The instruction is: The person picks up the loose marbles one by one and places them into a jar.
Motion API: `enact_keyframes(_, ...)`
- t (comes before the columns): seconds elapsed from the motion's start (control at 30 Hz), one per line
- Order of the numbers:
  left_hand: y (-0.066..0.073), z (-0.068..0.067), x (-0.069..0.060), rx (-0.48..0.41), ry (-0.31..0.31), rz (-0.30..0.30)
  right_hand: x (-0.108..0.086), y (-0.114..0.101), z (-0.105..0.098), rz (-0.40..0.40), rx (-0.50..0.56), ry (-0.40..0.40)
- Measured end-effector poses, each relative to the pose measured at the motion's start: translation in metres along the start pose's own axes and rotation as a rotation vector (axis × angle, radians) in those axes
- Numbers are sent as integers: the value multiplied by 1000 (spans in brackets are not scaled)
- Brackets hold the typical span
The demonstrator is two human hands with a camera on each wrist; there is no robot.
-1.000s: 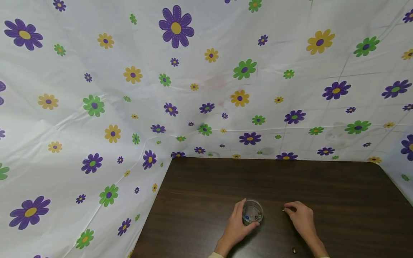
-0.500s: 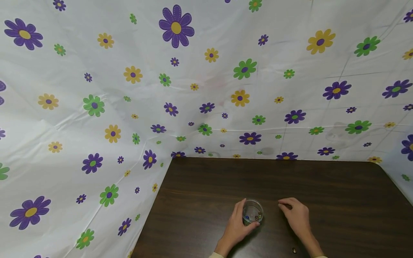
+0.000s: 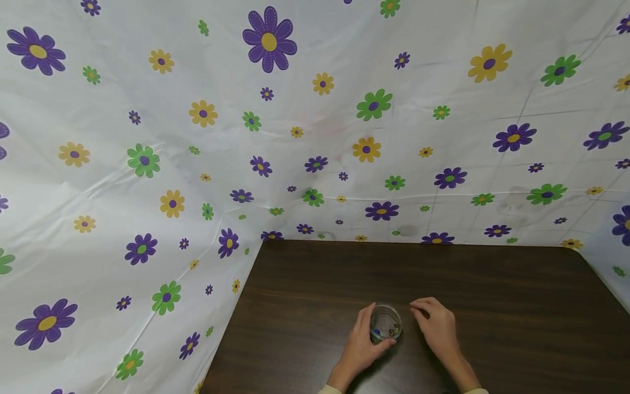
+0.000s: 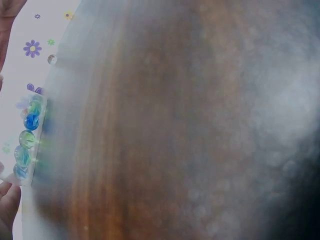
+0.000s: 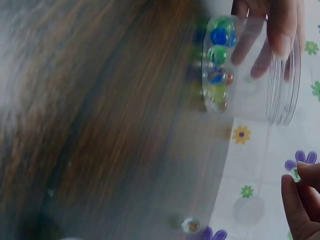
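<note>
A clear round jar point(image 3: 386, 322) stands upright on the dark wooden table, its open mouth facing up. My left hand point(image 3: 359, 345) grips its side, thumb near me and fingers beyond. In the right wrist view, several blue, green and multicoloured marbles point(image 5: 218, 55) lie along the jar's bottom. To the right of the jar and apart from it, my right hand point(image 3: 438, 328) is raised, thumb and forefinger pinching a small clear marble point(image 5: 295, 174), which the fingers partly cover. On the table, another marble point(image 5: 190, 225) shows in the right wrist view.
The brown table point(image 3: 320, 279) reaches back to a white cloth point(image 3: 295, 153) printed with purple, yellow and green flowers. The same cloth hangs along the left side. Both wrist views are blurred over much of the tabletop.
My right hand has lifted a marble off the table and moved left toward the jar. The left hand and jar have stayed put. The near marble is now largely out of the head view.
</note>
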State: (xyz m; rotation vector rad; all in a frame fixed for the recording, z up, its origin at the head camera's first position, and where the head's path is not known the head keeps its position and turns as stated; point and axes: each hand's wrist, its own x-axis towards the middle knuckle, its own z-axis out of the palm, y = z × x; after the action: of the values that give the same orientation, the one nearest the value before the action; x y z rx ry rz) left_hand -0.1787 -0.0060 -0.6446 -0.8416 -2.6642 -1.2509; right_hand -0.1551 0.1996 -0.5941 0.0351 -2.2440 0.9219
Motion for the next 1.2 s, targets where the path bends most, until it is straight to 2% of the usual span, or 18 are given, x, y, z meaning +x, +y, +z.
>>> enact_keyframes(0.13, 0, -1, 0, -2, -6, 0, -1, -5, 6, -84, 9, 22)
enact_keyframes(0.37, -1, 0, 1, -3, -27, -27, -6, -15, 14, -85, 46, -8)
enact_keyframes(0.6, -1, 0, 1, -13, -39, -49, -12, -19, 24, -127, 91, -11)
enact_keyframes(0.9, 0, -2, 1, -16, -46, -34, -17, -22, 32, -211, 115, -11)
enact_keyframes(1.2, 0, -2, 1, -16, -43, -22, -20, -22, 33, -209, 129, -51)
